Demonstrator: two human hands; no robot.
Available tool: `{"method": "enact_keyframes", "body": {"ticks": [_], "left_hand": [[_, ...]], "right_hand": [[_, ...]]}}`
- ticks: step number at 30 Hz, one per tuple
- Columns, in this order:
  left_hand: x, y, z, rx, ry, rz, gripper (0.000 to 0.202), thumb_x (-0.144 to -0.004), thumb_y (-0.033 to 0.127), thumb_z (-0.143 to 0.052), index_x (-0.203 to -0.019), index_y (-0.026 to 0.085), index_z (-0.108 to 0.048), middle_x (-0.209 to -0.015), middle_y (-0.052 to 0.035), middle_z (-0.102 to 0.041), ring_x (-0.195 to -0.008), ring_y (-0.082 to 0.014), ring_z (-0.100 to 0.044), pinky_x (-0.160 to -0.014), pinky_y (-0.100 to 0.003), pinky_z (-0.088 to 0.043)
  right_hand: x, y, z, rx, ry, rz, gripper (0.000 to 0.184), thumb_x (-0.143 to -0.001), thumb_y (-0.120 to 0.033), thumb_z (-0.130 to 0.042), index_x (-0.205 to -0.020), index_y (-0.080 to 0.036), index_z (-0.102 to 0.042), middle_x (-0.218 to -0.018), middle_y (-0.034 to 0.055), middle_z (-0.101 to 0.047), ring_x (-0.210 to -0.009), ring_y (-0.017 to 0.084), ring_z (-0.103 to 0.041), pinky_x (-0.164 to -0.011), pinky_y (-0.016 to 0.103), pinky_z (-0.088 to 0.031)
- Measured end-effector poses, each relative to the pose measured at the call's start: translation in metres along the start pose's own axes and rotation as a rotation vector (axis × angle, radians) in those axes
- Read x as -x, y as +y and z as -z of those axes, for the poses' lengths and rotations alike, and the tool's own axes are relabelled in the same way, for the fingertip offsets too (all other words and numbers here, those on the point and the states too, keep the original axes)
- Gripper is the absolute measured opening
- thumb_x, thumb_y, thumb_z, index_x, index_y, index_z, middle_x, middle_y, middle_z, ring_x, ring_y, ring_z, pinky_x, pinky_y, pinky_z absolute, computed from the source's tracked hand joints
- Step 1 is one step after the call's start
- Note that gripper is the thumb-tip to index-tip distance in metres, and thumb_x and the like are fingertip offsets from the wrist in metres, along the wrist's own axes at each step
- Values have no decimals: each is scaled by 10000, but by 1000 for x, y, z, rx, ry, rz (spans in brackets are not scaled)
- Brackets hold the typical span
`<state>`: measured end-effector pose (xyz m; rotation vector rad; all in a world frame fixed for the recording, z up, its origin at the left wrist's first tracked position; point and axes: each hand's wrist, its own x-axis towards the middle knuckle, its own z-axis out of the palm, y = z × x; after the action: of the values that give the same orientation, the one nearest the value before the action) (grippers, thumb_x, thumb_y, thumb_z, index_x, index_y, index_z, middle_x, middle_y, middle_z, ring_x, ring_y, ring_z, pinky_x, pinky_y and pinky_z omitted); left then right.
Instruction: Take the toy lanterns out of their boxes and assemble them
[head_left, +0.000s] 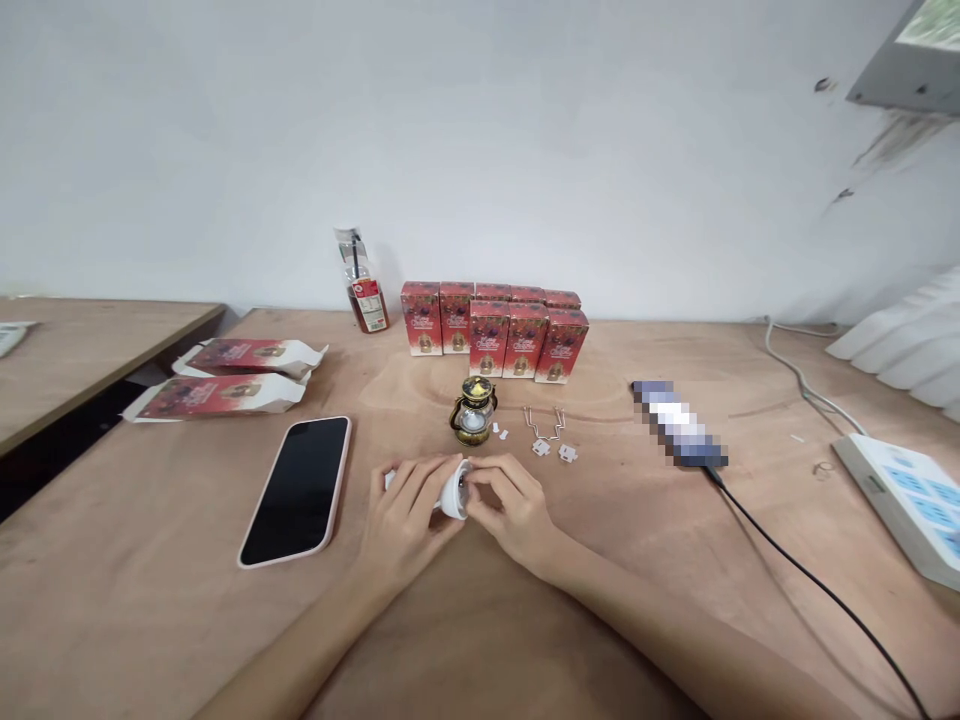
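In front of me, my left hand [403, 512] is closed around a white cup-shaped plastic part [451, 498], its open end turned to the right. A small dark and metallic detail shows inside that opening. My right hand [517, 508] has its thumb and fingers pinched at the rim; whatever lies between the fingertips is hidden. Just beyond stands a small black-and-gold lantern [474, 418] with a clear middle. Beside it lie tiny white pieces [503, 435], thin bent metal wires [556, 436] and two white plastic tabs [568, 453].
Red printed boxes [487, 345] stand in rows behind the lantern, with a bottle [367, 300] to their left. Opened, flattened boxes [225, 393] and a phone [298, 490] lie at left. A cabled phone [679, 425] and a power strip [911, 505] are at right.
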<state>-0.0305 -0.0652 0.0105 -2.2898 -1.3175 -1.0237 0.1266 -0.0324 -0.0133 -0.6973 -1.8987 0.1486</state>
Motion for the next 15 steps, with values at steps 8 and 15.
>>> {"method": "enact_keyframes", "body": {"ticks": [8, 15], "left_hand": [[-1, -1, 1, 1, 32, 7, 297, -819, 194, -542, -1115, 179, -524, -957, -79, -698, -837, -195, -631, -745, -333, -356], [-1, -1, 1, -13, 21, 8, 290, -812, 181, -551, -1101, 169, -533, -963, -79, -698, -843, -195, -631, -742, -334, -354]], "right_hand": [[-4, -3, 3, -110, 4, 3, 81, -863, -155, -538, -842, -178, -613, -955, 93, -650, -836, 169, -619, -738, 313, -532], [-4, -4, 3, -88, -50, -21, 98, -891, -156, -486, -881, -174, -582, -981, 101, -629, -891, 181, -607, -773, 327, -529]]}}
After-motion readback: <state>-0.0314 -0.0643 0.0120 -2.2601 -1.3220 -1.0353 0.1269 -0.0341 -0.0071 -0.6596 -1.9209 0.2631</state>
